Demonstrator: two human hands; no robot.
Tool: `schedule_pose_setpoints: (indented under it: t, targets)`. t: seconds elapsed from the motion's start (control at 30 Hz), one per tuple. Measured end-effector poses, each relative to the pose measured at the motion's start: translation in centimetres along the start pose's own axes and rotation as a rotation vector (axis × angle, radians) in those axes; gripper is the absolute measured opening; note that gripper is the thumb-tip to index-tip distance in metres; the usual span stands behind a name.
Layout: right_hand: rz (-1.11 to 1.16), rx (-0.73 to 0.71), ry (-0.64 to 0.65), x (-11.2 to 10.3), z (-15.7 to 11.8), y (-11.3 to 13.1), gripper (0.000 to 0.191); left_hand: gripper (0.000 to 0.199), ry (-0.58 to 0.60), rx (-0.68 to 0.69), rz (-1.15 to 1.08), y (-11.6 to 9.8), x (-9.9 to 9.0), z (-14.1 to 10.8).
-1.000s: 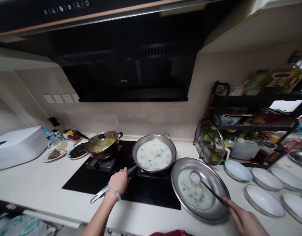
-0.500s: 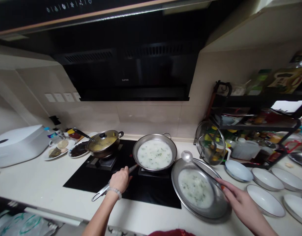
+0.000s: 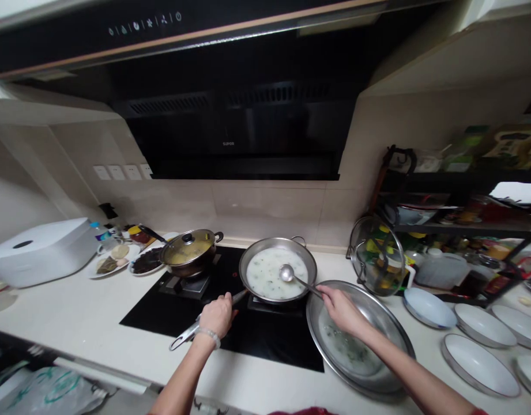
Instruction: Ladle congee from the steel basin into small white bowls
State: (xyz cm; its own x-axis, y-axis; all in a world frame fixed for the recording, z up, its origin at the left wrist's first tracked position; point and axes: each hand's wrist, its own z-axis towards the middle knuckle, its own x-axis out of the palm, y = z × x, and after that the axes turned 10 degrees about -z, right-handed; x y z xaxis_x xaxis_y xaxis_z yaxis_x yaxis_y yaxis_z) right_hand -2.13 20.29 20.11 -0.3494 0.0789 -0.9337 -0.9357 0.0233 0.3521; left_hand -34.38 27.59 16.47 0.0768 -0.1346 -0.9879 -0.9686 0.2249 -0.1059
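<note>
My left hand (image 3: 217,316) is wrapped round the long handle of a steel pan (image 3: 312,264) on the right side of the cooktop. White soup (image 3: 269,274) with green flecks fills the pan. My right hand (image 3: 341,308) grips a metal ladle (image 3: 286,273), whose bowl is over the soup; I cannot tell whether it touches the surface. Under my right forearm stands a wide metal basin (image 3: 397,331) holding more of the same soup, partly hidden by the arm.
A lidded pot (image 3: 189,253) sits on the left of the black cooktop (image 3: 161,311). Plates of food (image 3: 112,262) stand beyond it. On the right are several white bowls (image 3: 479,363), a glass lid (image 3: 377,259) and a loaded rack (image 3: 459,227). The range hood (image 3: 239,127) hangs above.
My right hand has carried the ladle leftward from above the basin to over the pan. My left hand keeps its hold on the pan handle. The view has shifted slightly.
</note>
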Motion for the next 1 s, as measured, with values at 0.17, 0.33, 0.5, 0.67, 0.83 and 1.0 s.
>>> schedule_pose_setpoints:
  t: [0.17,0.33,0.5,0.67,0.83,1.0]
  targets:
    - [-0.007,-0.017,0.061,1.7,1.3,0.3,0.042,0.034,-0.007,0.008,-0.012,0.0,-0.1,-0.1]
    - [0.358,0.178,0.085,0.5,1.5,0.9,0.036,0.033,-0.003,0.002,-0.020,0.0,-0.2,-0.1]
    - [0.706,0.463,0.205,-1.9,0.4,1.9,0.031,0.034,-0.007,0.010,-0.001,0.1,0.0,0.0]
    - [0.785,0.489,0.213,-2.9,-0.5,1.9,0.029,0.035,-0.006,-0.010,0.006,0.1,0.1,0.0]
    - [0.820,0.486,0.188,-3.7,-1.7,0.2,0.036,0.035,-0.020,0.011,0.028,0.0,0.0,0.0]
    - [0.860,0.496,0.147,-5.2,-4.5,-2.2,0.051,0.031,-0.028,0.017,0.022,0.0,0.0,-0.1]
